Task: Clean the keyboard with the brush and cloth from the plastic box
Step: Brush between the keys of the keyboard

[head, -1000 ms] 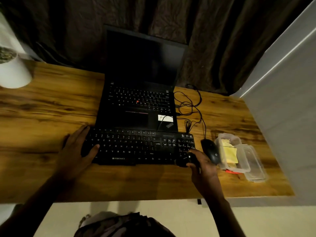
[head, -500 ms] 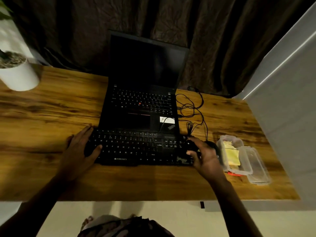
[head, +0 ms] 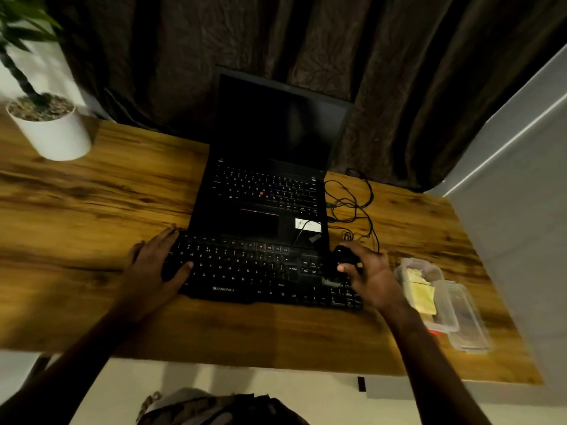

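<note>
A black keyboard (head: pixel 245 271) lies on the wooden table (head: pixel 76 210) in front of a laptop. My left hand (head: pixel 153 271) rests flat on its left end, fingers spread, thumb on the keys. My right hand (head: pixel 374 280) is over the keyboard's right end, closed around a dark brush (head: pixel 339 262) whose tip points down at the keys. Just right of that hand stands the clear plastic box (head: pixel 429 289), open, with a yellow cloth (head: pixel 422 297) inside.
The open black laptop (head: pixel 267 191) stands behind the keyboard, with tangled black cables (head: pixel 352 207) to its right. The box's clear lid (head: pixel 466 317) lies beside the box. A white plant pot (head: pixel 52 133) sits at the back left. A grey wall (head: pixel 521 210) borders the table's right side.
My right hand has carried the brush from the keyboard's front right corner up toward its back right, hiding the mouse. My left hand has stayed on the left end.
</note>
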A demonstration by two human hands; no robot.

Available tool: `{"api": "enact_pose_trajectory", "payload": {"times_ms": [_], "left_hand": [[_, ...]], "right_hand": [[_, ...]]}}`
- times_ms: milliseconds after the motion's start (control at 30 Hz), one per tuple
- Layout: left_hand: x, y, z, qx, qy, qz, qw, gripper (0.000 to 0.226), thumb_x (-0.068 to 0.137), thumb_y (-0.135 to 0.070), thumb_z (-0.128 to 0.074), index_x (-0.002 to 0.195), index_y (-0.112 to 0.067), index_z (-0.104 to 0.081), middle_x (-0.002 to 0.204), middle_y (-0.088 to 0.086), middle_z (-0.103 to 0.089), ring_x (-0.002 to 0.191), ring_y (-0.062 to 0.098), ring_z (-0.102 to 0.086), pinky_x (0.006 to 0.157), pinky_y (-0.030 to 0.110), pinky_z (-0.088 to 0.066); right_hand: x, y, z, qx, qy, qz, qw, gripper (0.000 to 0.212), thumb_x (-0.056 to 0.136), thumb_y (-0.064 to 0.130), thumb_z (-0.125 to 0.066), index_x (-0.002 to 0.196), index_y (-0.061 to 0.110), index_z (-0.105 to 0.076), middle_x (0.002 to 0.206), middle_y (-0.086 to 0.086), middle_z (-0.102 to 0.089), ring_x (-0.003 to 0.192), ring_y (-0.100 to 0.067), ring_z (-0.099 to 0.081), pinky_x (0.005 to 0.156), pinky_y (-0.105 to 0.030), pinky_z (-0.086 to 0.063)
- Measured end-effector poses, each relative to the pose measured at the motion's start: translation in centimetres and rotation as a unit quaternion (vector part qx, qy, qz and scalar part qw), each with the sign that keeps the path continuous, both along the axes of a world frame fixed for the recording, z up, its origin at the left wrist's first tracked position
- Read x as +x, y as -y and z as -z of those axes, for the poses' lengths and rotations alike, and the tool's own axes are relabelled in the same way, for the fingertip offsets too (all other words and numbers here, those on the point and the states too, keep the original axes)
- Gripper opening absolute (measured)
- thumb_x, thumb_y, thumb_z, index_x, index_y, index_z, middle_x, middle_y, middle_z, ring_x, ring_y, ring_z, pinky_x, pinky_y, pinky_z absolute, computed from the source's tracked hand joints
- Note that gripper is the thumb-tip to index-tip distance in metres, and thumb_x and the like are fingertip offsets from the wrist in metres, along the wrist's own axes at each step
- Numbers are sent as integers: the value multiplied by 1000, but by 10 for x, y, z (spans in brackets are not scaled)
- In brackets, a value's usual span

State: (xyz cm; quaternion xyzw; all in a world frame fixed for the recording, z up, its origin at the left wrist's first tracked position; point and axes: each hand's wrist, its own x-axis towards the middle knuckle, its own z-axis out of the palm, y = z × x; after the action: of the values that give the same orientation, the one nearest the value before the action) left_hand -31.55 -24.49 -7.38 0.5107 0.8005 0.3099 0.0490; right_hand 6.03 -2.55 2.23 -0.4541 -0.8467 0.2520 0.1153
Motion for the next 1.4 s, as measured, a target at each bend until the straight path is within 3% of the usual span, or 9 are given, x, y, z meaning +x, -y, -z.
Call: {"api": "enact_pose_trajectory", "payload": {"times_ms": [167, 333, 533, 667, 800, 900, 1067, 1300, 1400], "left_hand": [[-3, -1, 4, -3, -5, -1, 1000, 81, 85, -66, -42, 150, -17, -43, 160, -1, -37, 145, 16, -37, 121, 44, -16], [-5, -2, 5, -7, -1, -4, 1000, 82, 83, -66, -44, 150, -19, -42, 160, -4, -36, 146, 13, -35, 121, 45, -16], [-7, -2, 7, 1, 2, 1, 1000, 82, 84, -65, -46, 151, -17, -42, 159, -2, -38, 145, 15, -36, 122, 46, -17], [-6, -2, 9, 9, -4, -2, 1000, 81, 84, -64, -46, 150, -16, -43, 158, 0, -40, 144, 16, -39, 121, 49, -21], [-5, -1, 7, 7, 4, -2, 1000, 82, 84, -65, -45, 151, -17, -42, 159, -2, -38, 144, 16, -37, 122, 47, -19], [-5, 0, 4, 6, 5, -4, 1000, 82, 84, -65, -44, 152, -20, -39, 160, -3, -36, 145, 15, -35, 122, 50, -20], [-4, -1, 3, 1, 2, -9, 1000, 82, 83, -66, -44, 151, -20, -41, 159, -4, -37, 145, 14, -36, 122, 49, -19], [-5, -1, 6, -2, -10, -10, 1000, 82, 83, -67, -43, 151, -20, -42, 159, -3, -39, 144, 18, -39, 121, 51, -21], [-4, -1, 4, -4, -8, -9, 1000, 81, 84, -66, -43, 151, -21, -41, 160, -4, -37, 145, 16, -37, 121, 52, -20]], "right_hand": [[-33, 5, 3, -26, -12, -37, 999, 46, 86, 57, -55, 131, 53, -46, 110, -4, -64, 90, -23, -63, 68, -38, -61], [-48, -3, -6, -24, -20, -33, 999, 42, 95, 24, -64, 134, 35, -53, 111, 2, -62, 77, -2, -59, 53, -15, -51], [-26, -29, -14, 12, 26, -14, 999, 46, 94, 35, -63, 137, 40, -47, 124, -8, -59, 105, -26, -61, 82, -50, -59], [-51, -20, -11, 5, 42, -36, 998, 48, 95, 37, -62, 139, 44, -44, 130, -3, -50, 118, -22, -48, 91, -44, -52], [-65, -16, -13, -31, 5, -52, 998, 46, 94, 28, -66, 136, 36, -51, 118, -7, -63, 88, -24, -65, 62, -27, -57], [-46, -28, -12, -45, 3, -32, 998, 44, 93, 23, -68, 133, 34, -54, 115, -4, -64, 93, -23, -67, 66, -26, -59], [-22, -38, -11, -36, 65, -4, 997, 54, 83, 67, -57, 133, 59, -41, 129, -7, -54, 107, -24, -60, 80, -45, -60], [-58, -28, -14, -37, 5, -32, 999, 41, 93, 19, -68, 132, 29, -56, 100, 6, -60, 82, -6, -62, 55, -7, -48], [-47, -38, -14, -46, -7, -19, 999, 43, 93, 15, -68, 132, 26, -56, 109, -1, -61, 88, -9, -62, 56, -10, -49]]}}
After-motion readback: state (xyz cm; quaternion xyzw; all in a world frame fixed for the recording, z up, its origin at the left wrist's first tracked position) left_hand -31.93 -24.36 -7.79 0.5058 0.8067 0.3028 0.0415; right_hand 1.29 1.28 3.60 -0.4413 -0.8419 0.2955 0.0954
